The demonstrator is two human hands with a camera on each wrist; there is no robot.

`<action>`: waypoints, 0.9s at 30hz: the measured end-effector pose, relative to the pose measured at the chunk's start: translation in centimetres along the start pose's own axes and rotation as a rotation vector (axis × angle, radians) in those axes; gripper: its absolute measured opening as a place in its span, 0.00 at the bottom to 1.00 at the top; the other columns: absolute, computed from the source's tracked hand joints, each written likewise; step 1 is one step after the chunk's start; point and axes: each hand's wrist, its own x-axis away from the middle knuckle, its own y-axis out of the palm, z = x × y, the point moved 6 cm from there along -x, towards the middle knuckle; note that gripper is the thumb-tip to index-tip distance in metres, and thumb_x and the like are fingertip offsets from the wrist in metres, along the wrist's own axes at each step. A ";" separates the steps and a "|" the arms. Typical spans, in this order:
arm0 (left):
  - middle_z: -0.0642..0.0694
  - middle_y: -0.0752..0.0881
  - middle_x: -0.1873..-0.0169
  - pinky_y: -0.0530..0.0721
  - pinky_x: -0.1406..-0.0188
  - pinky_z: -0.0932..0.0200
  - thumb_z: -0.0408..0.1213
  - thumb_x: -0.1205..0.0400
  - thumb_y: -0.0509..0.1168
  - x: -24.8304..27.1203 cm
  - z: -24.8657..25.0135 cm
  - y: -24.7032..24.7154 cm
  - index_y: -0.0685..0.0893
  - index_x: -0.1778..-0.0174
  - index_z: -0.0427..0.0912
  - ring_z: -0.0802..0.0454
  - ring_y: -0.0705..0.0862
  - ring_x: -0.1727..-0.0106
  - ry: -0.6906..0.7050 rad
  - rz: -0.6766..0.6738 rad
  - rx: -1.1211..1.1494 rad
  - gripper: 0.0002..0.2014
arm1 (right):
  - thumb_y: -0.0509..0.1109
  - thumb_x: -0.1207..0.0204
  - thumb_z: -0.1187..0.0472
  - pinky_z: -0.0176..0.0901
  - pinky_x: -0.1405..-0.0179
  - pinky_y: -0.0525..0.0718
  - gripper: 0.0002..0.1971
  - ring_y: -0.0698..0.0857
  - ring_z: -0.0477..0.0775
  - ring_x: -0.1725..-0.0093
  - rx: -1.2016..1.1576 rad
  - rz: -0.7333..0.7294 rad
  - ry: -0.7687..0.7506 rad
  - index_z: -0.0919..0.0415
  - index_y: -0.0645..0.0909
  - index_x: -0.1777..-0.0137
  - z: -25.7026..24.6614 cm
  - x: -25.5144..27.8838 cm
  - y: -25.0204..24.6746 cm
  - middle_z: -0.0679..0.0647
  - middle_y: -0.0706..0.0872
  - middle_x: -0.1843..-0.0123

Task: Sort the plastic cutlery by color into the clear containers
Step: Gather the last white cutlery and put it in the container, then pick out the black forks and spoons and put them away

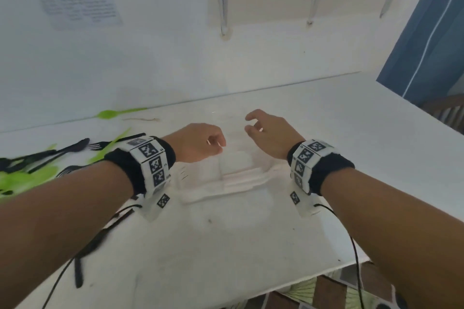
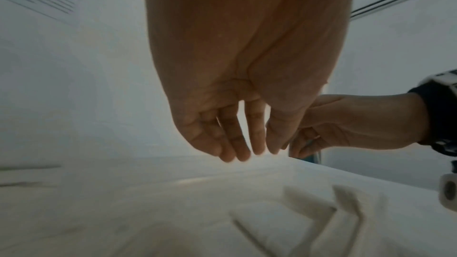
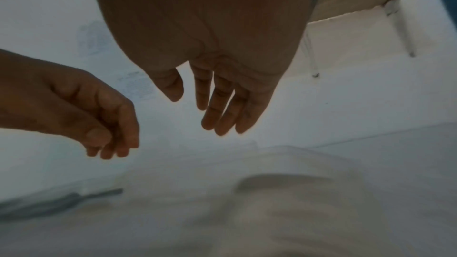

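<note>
Both hands hover over a clear plastic container (image 1: 226, 173) on the white table (image 1: 351, 158); white plastic cutlery (image 1: 241, 179) lies inside it. White set looks sorted, as a judgement. Left: green plastic cutlery (image 1: 22, 178) and black plastic cutlery (image 1: 72, 147) lie mixed in a loose pile on the table beside the left forearm; one green piece (image 1: 118, 113) sits apart near the wall. No second container visible.

Left hand (image 1: 198, 143): fingers loosely curled, holding nothing. Right hand (image 1: 271, 133): fingers relaxed and empty.

Wrist views confirm empty palms, hidden from the head view; only the head view shows the coloured pile.
</note>
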 end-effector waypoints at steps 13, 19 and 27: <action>0.47 0.82 0.29 0.78 0.33 0.52 0.62 0.16 0.66 14.0 -17.8 -5.9 0.66 0.14 0.49 0.48 0.82 0.33 -0.458 0.095 0.051 0.38 | 0.59 0.18 0.30 0.51 0.31 0.76 0.30 0.82 0.57 0.32 -0.070 -0.256 -0.118 0.47 0.73 0.23 -19.3 -4.1 12.5 0.54 0.82 0.27; 0.48 0.82 0.28 0.77 0.31 0.53 0.63 0.17 0.66 20.0 -25.3 -4.4 0.71 0.17 0.49 0.48 0.81 0.31 -0.481 0.006 -0.031 0.34 | 0.58 0.15 0.34 0.49 0.39 0.74 0.28 0.80 0.59 0.29 0.094 -0.367 -0.096 0.52 0.75 0.24 -24.4 -3.5 21.6 0.55 0.81 0.30; 0.53 0.86 0.44 0.80 0.53 0.58 0.52 0.14 0.66 21.9 -28.4 -2.8 0.80 0.31 0.52 0.56 0.83 0.51 -0.315 -0.003 -0.005 0.17 | 0.67 0.19 0.58 0.51 0.41 0.86 0.12 0.85 0.62 0.42 0.494 -0.327 -0.061 0.55 0.81 0.37 -22.6 -2.5 25.6 0.57 0.86 0.39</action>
